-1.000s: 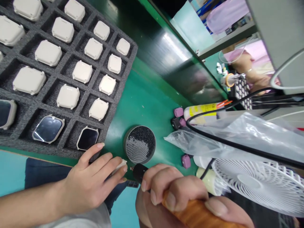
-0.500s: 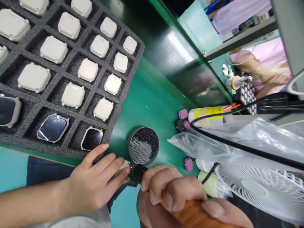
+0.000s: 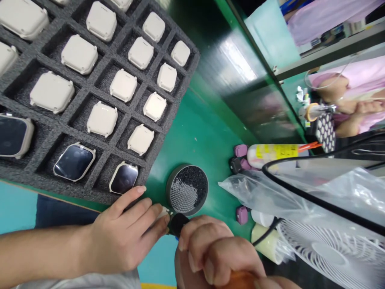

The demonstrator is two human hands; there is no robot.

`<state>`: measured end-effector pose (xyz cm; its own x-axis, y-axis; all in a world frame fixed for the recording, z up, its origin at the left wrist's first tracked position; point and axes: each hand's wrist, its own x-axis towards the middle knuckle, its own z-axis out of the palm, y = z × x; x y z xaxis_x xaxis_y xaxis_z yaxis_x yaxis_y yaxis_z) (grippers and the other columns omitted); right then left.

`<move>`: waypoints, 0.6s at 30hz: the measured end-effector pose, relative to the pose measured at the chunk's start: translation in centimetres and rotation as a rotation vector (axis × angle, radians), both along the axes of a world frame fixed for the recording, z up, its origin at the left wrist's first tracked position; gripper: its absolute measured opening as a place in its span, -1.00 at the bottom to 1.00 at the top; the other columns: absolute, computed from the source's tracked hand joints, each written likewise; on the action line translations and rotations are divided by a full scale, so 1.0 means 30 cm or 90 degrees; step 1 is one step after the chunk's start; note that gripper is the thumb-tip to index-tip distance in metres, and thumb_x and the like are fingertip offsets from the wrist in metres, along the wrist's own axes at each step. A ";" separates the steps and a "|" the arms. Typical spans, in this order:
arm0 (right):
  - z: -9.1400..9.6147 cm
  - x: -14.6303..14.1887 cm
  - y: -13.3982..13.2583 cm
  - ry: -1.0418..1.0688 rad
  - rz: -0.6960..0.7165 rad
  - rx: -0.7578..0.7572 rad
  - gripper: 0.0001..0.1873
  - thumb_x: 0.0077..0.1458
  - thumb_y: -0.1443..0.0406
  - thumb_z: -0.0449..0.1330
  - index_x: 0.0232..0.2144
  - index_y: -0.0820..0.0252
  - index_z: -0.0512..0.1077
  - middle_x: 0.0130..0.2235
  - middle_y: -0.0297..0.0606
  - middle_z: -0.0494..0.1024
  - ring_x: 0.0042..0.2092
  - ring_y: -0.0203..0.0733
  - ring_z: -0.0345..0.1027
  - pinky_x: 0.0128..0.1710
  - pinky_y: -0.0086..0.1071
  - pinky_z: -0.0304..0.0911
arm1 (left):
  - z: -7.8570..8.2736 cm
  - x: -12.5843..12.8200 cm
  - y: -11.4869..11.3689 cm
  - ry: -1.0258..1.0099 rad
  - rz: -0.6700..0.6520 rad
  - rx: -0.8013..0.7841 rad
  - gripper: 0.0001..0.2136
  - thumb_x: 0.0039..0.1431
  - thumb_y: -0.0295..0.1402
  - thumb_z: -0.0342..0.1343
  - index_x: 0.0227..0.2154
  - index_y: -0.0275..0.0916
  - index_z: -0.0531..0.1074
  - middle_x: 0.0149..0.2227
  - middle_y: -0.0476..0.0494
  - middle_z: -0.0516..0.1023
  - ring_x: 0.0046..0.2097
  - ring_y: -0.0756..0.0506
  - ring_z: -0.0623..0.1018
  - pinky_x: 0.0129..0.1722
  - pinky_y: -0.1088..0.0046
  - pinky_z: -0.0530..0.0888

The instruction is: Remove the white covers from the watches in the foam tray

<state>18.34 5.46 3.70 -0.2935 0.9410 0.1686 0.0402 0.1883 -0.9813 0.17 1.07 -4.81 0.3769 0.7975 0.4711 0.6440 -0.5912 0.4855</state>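
The left hand (image 3: 120, 224) pinches a small white piece (image 3: 164, 212) just beside the black-tipped tool (image 3: 177, 224) clenched in the right hand (image 3: 213, 253), near a round tin (image 3: 167, 188) on the green worktop (image 3: 195, 140).

Cream watch cases (image 3: 102, 119) in a dark-grey gridded foam tray (image 3: 167, 120).

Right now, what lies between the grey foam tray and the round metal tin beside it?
Only bare green bench mat lies between the grey foam tray and the round metal tin, as the head view shows.

Fingers of the left hand (image 3: 120, 218) mostly hide the small pale piece (image 3: 164, 212) they pinch
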 end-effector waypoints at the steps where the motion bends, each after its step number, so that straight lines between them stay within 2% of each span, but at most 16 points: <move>1: 0.003 0.011 0.010 0.001 0.031 -0.008 -0.55 0.43 0.02 -0.05 -0.38 0.24 0.24 -0.45 -0.33 0.36 -0.26 -0.38 0.44 -0.27 -0.43 0.43 | 0.000 0.001 0.000 0.001 0.000 0.000 -0.75 0.21 -0.21 0.27 -0.06 -0.06 0.64 0.03 0.06 0.62 0.05 -0.04 0.51 0.56 0.15 0.07; 3: 0.006 0.026 0.025 -0.026 0.134 -0.041 -0.50 0.43 -0.02 -0.11 -0.34 0.24 0.31 -0.42 -0.29 0.40 -0.21 -0.33 0.47 -0.23 -0.35 0.47 | -0.001 0.004 -0.001 0.002 0.005 -0.002 -0.74 0.20 -0.21 0.28 -0.05 -0.06 0.64 0.02 0.06 0.62 0.04 -0.04 0.51 0.56 0.15 0.08; 5: 0.002 0.022 0.023 -0.052 0.201 -0.051 -0.47 0.44 -0.03 -0.16 -0.24 0.23 0.38 -0.38 -0.27 0.41 -0.20 -0.29 0.48 -0.20 -0.26 0.50 | -0.001 0.007 -0.001 -0.001 0.011 0.000 -0.74 0.20 -0.21 0.30 -0.06 -0.05 0.64 0.01 0.07 0.62 0.02 -0.03 0.51 0.56 0.16 0.08; 6: -0.004 0.013 0.016 -0.017 0.102 0.007 -0.55 0.45 0.04 -0.17 -0.13 0.18 0.38 -0.38 -0.30 0.37 -0.22 -0.32 0.46 -0.23 -0.29 0.49 | -0.001 0.007 0.000 -0.003 0.014 0.003 -0.75 0.19 -0.20 0.31 -0.07 -0.04 0.64 0.00 0.08 0.62 0.01 -0.02 0.51 0.57 0.16 0.08; 8: -0.019 -0.009 -0.006 0.058 -0.120 0.140 -0.65 0.43 0.12 -0.05 0.12 0.11 0.31 -0.29 -0.34 0.32 -0.25 -0.36 0.43 -0.31 -0.31 0.47 | 0.000 0.004 0.003 0.002 0.020 0.011 -0.74 0.19 -0.18 0.33 -0.07 -0.04 0.64 -0.02 0.09 0.63 0.02 -0.01 0.51 0.57 0.17 0.08; 10: -0.032 -0.026 -0.026 0.083 -0.205 0.216 -0.56 0.39 0.15 0.05 0.23 0.15 0.24 -0.20 -0.33 0.28 -0.24 -0.36 0.43 -0.38 -0.32 0.43 | 0.002 -0.004 0.006 0.017 0.015 0.020 -0.68 0.19 -0.14 0.34 -0.02 -0.06 0.63 0.02 0.08 0.62 0.06 -0.02 0.51 0.59 0.16 0.05; 12: -0.035 -0.031 -0.036 0.083 -0.251 0.235 -0.49 0.41 0.07 0.01 0.28 0.16 0.21 -0.17 -0.32 0.25 -0.27 -0.36 0.41 -0.40 -0.31 0.40 | 0.002 -0.014 0.005 0.033 -0.012 0.023 -0.64 0.23 -0.12 0.28 0.05 -0.10 0.60 0.14 0.03 0.58 0.13 -0.06 0.50 0.60 0.11 0.01; 14: -0.030 -0.029 -0.037 0.077 -0.289 0.214 -0.41 0.41 -0.08 -0.08 0.29 0.08 0.21 -0.22 -0.32 0.21 -0.31 -0.38 0.36 -0.41 -0.33 0.37 | 0.000 -0.022 0.000 0.034 -0.049 0.022 -0.63 0.29 -0.19 0.16 0.09 -0.14 0.58 0.24 -0.01 0.52 0.19 -0.11 0.49 0.60 0.05 -0.02; 16: -0.024 -0.029 -0.035 0.052 -0.302 0.164 -0.35 0.35 -0.20 -0.09 0.26 0.00 0.22 -0.27 -0.33 0.17 -0.33 -0.41 0.31 -0.40 -0.38 0.34 | -0.006 -0.023 -0.007 0.029 -0.060 0.021 -0.63 0.28 -0.25 0.11 0.09 -0.16 0.58 0.24 -0.03 0.52 0.17 -0.11 0.50 0.59 0.02 0.00; 18: -0.023 -0.030 -0.032 0.025 -0.304 0.148 -0.36 0.33 -0.24 -0.07 0.25 -0.08 0.22 -0.29 -0.35 0.12 -0.33 -0.45 0.27 -0.39 -0.45 0.32 | -0.010 -0.018 -0.013 0.030 -0.033 0.026 -0.66 0.26 -0.22 0.17 0.05 -0.15 0.59 0.18 -0.03 0.57 0.13 -0.09 0.51 0.58 0.05 0.05</move>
<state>17.45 4.49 3.02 0.1697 0.9045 0.3913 0.1390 0.3711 -0.9181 -0.36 0.69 -5.12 0.4403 0.7564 0.4837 0.6334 -0.6435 0.4297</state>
